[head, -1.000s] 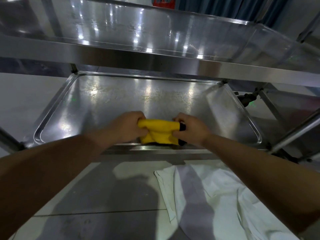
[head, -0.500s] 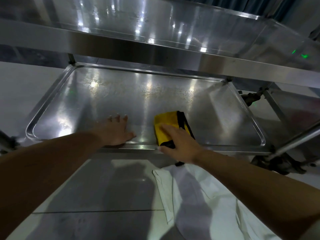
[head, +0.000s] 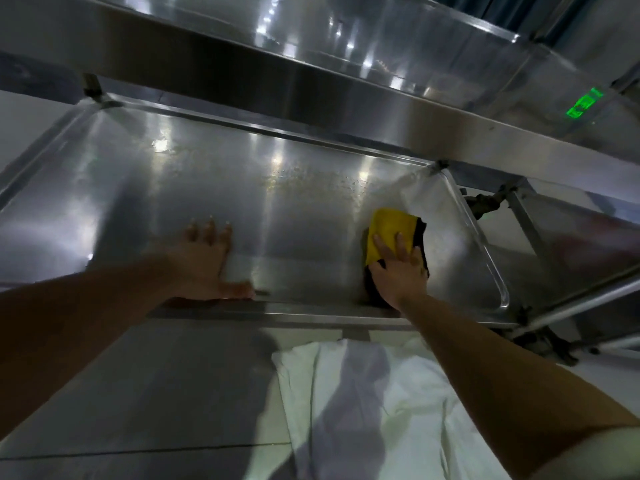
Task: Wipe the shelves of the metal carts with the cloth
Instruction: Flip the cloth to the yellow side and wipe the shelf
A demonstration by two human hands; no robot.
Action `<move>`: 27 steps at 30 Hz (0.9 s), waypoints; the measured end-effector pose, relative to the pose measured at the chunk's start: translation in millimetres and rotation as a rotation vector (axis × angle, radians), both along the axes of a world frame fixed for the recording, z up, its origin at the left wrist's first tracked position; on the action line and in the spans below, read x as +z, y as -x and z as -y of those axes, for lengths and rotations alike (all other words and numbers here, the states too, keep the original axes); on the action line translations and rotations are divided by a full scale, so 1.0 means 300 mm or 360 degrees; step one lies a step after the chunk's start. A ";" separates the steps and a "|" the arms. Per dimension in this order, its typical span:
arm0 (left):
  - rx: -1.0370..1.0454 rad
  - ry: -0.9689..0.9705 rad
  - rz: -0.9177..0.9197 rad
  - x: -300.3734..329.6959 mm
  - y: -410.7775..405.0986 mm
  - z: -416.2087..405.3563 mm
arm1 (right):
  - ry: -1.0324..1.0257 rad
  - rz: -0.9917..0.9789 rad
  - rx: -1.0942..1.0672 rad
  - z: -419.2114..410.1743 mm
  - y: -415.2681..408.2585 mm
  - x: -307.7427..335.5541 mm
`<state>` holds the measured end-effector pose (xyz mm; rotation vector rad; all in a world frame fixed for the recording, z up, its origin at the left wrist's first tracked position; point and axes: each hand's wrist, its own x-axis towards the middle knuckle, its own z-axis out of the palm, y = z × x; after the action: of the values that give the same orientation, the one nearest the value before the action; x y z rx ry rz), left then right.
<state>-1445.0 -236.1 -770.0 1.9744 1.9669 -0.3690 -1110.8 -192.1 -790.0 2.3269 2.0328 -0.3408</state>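
Cloth (head: 389,233) lies on the lower shelf (head: 207,202) of the cart, toward its right end, near the right rim and well apart from your left hand (head: 204,265). It is yellow with a black edge, folded into a pad. Your right hand (head: 398,275) presses flat on its near half, fingers (head: 381,247) straight and spread, not curled round it. Your left hand rests palm down on the bare metal near the front rim, fingers straight and slightly apart, thumb out along the rim, holding nothing. Both forearms reach in under the upper shelf (head: 311,98), which overhangs the far part of the lower one. Ceiling lights glint off both shelves. A white sheet (head: 363,410) lies on the floor just in front of the cart.
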 end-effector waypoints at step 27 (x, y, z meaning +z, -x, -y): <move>0.0262 -0.0761 0.0087 -0.142 -0.291 -0.058 | -0.0187 -0.0317 -0.0344 -0.528 -0.008 0.038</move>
<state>-1357.8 -218.7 -812.6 2.0315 2.3218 0.2171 -1108.3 -33.8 -778.5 2.6934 1.9310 -0.4918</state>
